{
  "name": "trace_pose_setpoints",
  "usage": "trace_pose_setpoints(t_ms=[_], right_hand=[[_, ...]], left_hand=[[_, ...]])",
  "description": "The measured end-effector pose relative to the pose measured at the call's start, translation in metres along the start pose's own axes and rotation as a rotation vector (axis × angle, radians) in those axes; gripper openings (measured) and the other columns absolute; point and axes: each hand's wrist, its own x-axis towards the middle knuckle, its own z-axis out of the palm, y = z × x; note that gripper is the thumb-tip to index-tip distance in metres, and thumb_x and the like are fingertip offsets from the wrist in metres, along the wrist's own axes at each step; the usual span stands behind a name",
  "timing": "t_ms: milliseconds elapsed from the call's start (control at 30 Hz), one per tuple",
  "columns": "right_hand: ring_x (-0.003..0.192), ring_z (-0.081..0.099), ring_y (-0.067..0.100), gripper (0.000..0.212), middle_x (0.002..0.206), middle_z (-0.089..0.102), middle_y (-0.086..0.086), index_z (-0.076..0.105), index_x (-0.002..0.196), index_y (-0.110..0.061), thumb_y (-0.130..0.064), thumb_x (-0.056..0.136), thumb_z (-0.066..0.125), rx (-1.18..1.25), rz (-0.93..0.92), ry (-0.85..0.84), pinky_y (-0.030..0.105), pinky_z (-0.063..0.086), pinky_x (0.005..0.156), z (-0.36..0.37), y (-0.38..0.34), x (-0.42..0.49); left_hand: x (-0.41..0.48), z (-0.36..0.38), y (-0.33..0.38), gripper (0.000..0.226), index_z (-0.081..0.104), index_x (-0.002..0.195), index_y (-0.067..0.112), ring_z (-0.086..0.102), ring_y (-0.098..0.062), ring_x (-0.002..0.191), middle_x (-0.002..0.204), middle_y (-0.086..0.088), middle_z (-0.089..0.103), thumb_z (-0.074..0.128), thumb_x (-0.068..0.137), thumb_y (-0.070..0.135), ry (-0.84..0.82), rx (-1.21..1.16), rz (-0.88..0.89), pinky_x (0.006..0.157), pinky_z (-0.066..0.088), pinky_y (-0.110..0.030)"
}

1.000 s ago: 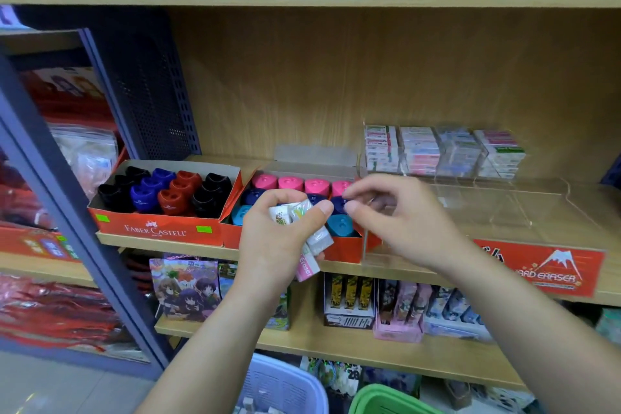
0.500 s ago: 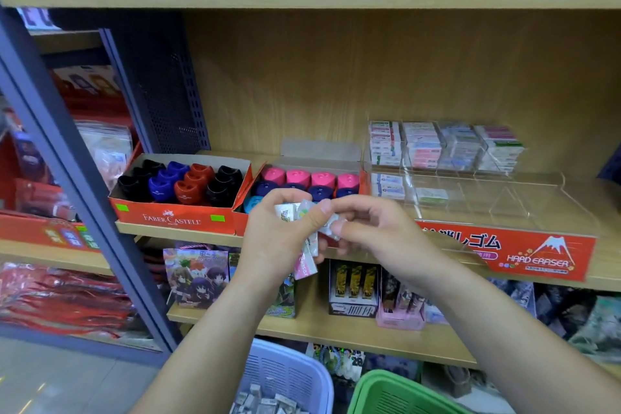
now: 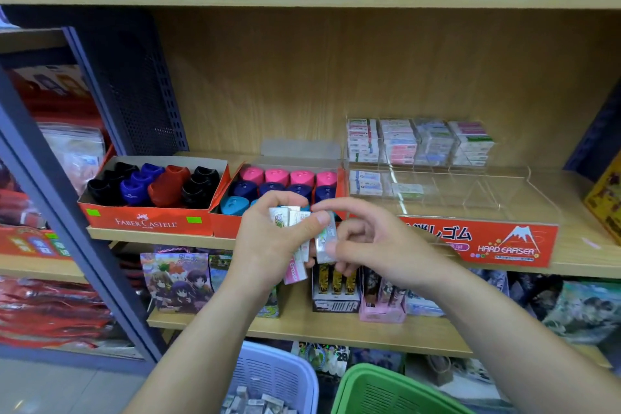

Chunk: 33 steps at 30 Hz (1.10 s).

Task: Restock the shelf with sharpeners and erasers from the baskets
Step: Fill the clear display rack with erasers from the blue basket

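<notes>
Our left hand [image 3: 268, 245] is raised in front of the shelf [image 3: 578, 267]. Its fingers are curled round a bunch of wrapped erasers [image 3: 295, 228], and the thumb lies across the front of the bunch. The bunch stands roughly upright, with its lower ends projecting below the palm.

Our right hand [image 3: 379, 245] meets the bunch from the right. Thumb and forefinger pinch one eraser [image 3: 325, 240] at the right edge of the bunch: the forefinger arches over the top end and the thumb presses on the lower part. The other fingers are loosely curled beneath. The left thumb tip overlaps the upper end of this eraser; we cannot tell whether it presses on it.

Both hands are in the air, near the left end of the tray [image 3: 504, 198].

The tray is clear plastic with a red front label and sits on the shelf. Its back row holds four stacks [image 3: 416, 141] of erasers. A few more lie in the front row at the left end.

Two red boxes stand left of the tray:
- Left box [image 3: 148, 222]: black, blue and red sharpeners [image 3: 168, 181].
- Right box [image 3: 223, 227]: pink, navy and teal ones.

Below, a white basket [image 3: 279, 376] holds loose erasers. A green basket [image 3: 386, 390] stands just beside it on the right; its contents are out of view.
</notes>
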Motion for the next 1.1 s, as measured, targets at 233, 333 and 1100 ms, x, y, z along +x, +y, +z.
trace_pose_setpoints(t_ms=[233, 333, 1100], right_hand=[[0.071, 0.072, 0.027, 0.031, 0.084, 0.074, 0.007, 0.059, 0.117, -0.018, 0.002, 0.094, 0.064, 0.093, 0.015, 0.298, 0.038, 0.062, 0.074, -0.035, -0.003, -0.007], [0.075, 0.073, 0.027, 0.028, 0.096, 0.070, 0.008, 0.060, 0.108, -0.014, 0.006, 0.089, 0.068, 0.064, -0.011, 0.417, 0.044, 0.063, 0.075, -0.063, -0.001, -0.009], [0.073, 0.072, 0.013, 0.010, 0.078, 0.074, 0.000, 0.074, 0.084, -0.019, -0.010, 0.088, 0.072, -0.448, -0.023, 0.448, 0.026, 0.058, 0.072, -0.122, 0.005, 0.096]], left_hand=[[0.003, 0.009, -0.003, 0.030, 0.061, 0.103, 0.011, 0.064, -0.027, 0.054, 0.064, -0.007, 0.066, 0.083, 0.082, 0.013, -0.014, -0.021, -0.029, 0.050, 0.056, -0.035], [0.004, 0.011, -0.002, 0.027, 0.060, 0.103, 0.009, 0.064, -0.027, 0.054, 0.064, -0.009, 0.066, 0.080, 0.084, 0.010, -0.023, -0.013, -0.025, 0.050, 0.055, -0.035], [0.023, 0.039, 0.001, 0.028, 0.062, 0.103, 0.012, 0.070, -0.030, 0.057, 0.069, -0.017, 0.072, 0.081, 0.083, 0.012, 0.042, 0.059, 0.048, 0.050, 0.058, -0.037]])
